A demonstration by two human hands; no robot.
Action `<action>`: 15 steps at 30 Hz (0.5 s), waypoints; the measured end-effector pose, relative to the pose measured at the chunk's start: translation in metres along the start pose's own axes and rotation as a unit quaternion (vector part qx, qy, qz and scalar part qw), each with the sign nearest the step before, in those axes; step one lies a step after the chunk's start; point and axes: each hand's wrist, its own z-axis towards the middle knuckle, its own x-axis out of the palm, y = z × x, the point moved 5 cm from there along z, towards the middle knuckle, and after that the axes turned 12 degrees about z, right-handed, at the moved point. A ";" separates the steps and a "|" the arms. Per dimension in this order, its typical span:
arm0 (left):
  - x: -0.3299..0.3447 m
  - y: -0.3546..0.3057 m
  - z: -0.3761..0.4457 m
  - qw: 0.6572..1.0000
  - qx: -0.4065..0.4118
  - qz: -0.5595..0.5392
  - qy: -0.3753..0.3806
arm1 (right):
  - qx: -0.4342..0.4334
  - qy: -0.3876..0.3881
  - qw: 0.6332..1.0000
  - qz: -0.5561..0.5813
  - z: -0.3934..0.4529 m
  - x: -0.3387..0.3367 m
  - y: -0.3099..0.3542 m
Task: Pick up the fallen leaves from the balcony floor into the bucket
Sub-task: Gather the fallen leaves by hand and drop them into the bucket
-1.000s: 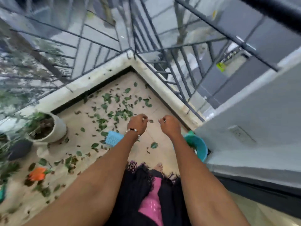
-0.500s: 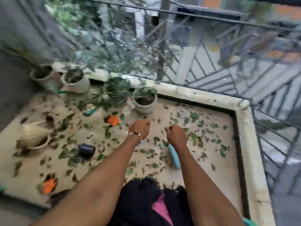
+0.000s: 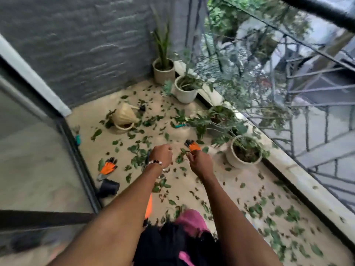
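Observation:
Green fallen leaves lie scattered over the beige balcony floor, with more leaves toward the right ledge. My left hand, with a bead bracelet at the wrist, is held out above the floor, fingers curled into a fist, nothing visible in it. My right hand is beside it, fingers also curled. A leaf sprig shows just past its fingertips and looks to be on the floor. The bucket is out of view.
Potted plants line the ledge under the metal railing. A tipped pot, orange gloves and a black cylinder lie on the floor. A glass door closes the left side.
My view has swung left across the balcony, from the right corner with the teal bucket to the wall end. Both hands stay out in front, curled the same way.

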 end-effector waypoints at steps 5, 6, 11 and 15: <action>-0.019 0.041 0.043 0.996 -0.080 -0.008 -0.026 | -0.064 0.033 0.997 -0.022 0.075 0.025 0.048; -0.024 0.048 0.055 0.995 -0.096 -0.006 -0.031 | -0.072 0.042 0.996 -0.019 0.093 0.029 0.057; -0.057 0.073 0.116 0.985 -0.170 -0.021 -0.029 | -0.108 0.106 0.989 -0.008 0.179 0.048 0.098; -0.087 0.089 0.163 0.974 -0.216 -0.039 -0.058 | -0.152 0.152 0.976 -0.033 0.242 0.050 0.134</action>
